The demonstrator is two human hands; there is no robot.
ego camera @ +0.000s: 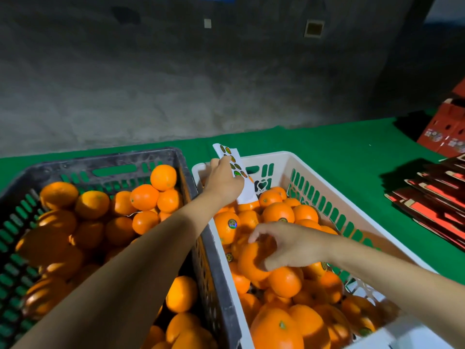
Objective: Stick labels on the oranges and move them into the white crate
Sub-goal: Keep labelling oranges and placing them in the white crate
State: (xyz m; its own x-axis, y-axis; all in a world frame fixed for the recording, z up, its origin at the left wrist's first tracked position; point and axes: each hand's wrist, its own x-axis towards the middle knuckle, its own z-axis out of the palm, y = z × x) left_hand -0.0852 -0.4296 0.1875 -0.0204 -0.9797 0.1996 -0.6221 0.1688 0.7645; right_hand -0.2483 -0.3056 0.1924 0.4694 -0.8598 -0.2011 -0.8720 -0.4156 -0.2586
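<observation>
My left hand (222, 180) reaches over the far left corner of the white crate (334, 197) and holds a white strip of round labels (232, 165) upright. Lower down inside the crate, my right hand (281, 245) has its fingers curled over an orange (251, 263) lying on top of the pile. The white crate holds several oranges, some with round labels, such as the labelled orange (227, 226). The black crate (110, 162) to the left is full of several oranges without visible labels.
Both crates sit side by side on a green table cover (339, 147). Flattened red cartons (432, 197) are stacked at the right edge, and a red box (445, 129) stands behind them. A grey concrete wall rises behind the table.
</observation>
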